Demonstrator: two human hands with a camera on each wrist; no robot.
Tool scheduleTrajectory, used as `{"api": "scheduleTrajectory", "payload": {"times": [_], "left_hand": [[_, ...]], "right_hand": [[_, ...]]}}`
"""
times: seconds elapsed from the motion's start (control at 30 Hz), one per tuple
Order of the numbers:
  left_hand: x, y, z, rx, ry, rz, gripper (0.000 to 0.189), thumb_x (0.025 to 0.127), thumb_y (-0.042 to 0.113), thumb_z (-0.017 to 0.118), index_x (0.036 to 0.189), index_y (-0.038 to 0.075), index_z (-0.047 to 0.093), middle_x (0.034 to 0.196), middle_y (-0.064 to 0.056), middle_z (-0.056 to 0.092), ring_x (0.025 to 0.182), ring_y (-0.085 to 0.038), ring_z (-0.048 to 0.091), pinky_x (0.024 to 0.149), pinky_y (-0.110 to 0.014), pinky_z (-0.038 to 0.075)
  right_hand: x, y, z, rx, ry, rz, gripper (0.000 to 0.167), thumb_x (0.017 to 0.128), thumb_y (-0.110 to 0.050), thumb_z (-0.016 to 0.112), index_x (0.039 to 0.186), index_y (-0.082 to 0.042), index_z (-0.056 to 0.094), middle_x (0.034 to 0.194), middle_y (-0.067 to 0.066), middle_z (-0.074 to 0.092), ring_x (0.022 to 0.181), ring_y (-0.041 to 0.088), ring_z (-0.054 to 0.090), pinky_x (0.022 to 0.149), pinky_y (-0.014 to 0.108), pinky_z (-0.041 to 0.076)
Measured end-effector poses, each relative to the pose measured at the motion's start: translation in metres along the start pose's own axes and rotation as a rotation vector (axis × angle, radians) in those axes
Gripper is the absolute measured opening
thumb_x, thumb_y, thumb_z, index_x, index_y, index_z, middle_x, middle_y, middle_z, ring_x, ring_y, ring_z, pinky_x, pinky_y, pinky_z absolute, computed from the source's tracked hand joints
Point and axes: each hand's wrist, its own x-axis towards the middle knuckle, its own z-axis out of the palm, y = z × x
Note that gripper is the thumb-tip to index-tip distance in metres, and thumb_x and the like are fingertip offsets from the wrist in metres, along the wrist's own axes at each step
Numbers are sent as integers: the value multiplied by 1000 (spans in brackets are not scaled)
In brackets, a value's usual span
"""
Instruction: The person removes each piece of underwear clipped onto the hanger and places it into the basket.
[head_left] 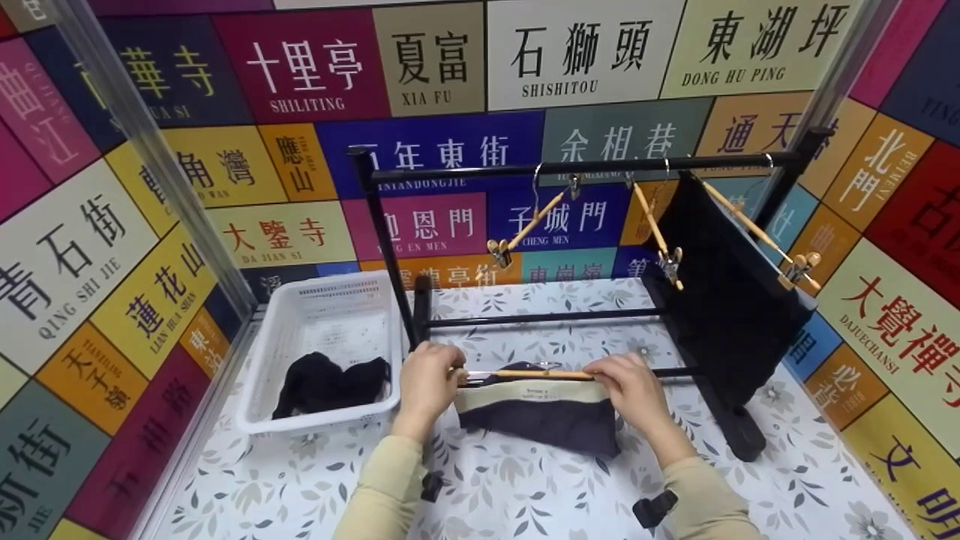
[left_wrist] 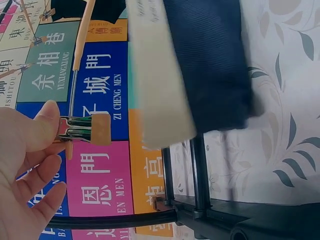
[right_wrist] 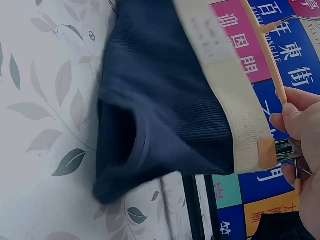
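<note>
Level in front of me is a wooden clip hanger (head_left: 551, 374) with a metal hook. My left hand (head_left: 430, 381) pinches the metal clip (left_wrist: 79, 128) at its left end; in the left wrist view that clip stands apart from the cloth. My right hand (head_left: 634, 384) grips the hanger's right end. There, in the right wrist view, the other clip (right_wrist: 275, 152) bites the cream waistband (right_wrist: 227, 85). Dark navy ribbed underpants (head_left: 540, 426) hang from that band, a leg opening (right_wrist: 131, 132) showing. Their left corner hangs loose in the left wrist view.
A black rack (head_left: 585, 163) stands behind my hands, with several wooden clip hangers on its bar. Black cloth (head_left: 731, 300) hangs at its right end. To the left, a white plastic basket (head_left: 259, 375) holds a black garment (head_left: 330, 384). Leaf-patterned cloth (head_left: 300, 487) covers the table.
</note>
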Motion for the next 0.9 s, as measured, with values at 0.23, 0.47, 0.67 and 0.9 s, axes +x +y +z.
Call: {"api": "scheduleTrajectory", "payload": {"times": [0.23, 0.47, 0.67, 0.9], "left_hand": [[-1, -3, 1, 2, 1, -3, 21, 69, 14, 86, 81, 15, 69, 79, 3, 69, 76, -22, 58, 70, -41, 47], [-3, -3, 1, -3, -9, -13, 22, 70, 14, 86, 85, 14, 70, 82, 1, 69, 79, -24, 58, 72, -42, 48], [-5, -3, 2, -6, -43, -40, 22, 72, 15, 85, 88, 14, 70, 84, 1, 70, 82, -24, 58, 74, -43, 47], [-5, -2, 0, -9, -47, -45, 21, 74, 14, 83, 91, 13, 70, 89, -1, 71, 86, -26, 59, 75, -44, 47]], "right_hand": [[0, -1, 2, 4, 11, -2, 27, 79, 3, 78, 95, -18, 77, 94, -5, 72, 87, 21, 59, 78, 38, 47], [0, -2, 3, 3, 15, -9, 27, 79, 3, 78, 95, -18, 77, 94, -4, 72, 85, 21, 58, 77, 39, 47], [-2, -1, 4, 5, 5, -8, 28, 78, 4, 77, 95, -18, 77, 94, -5, 72, 86, 22, 59, 77, 40, 47], [0, -2, 3, 10, 4, -14, 27, 80, 3, 77, 96, -18, 77, 94, -4, 72, 86, 22, 59, 78, 40, 46]]}}
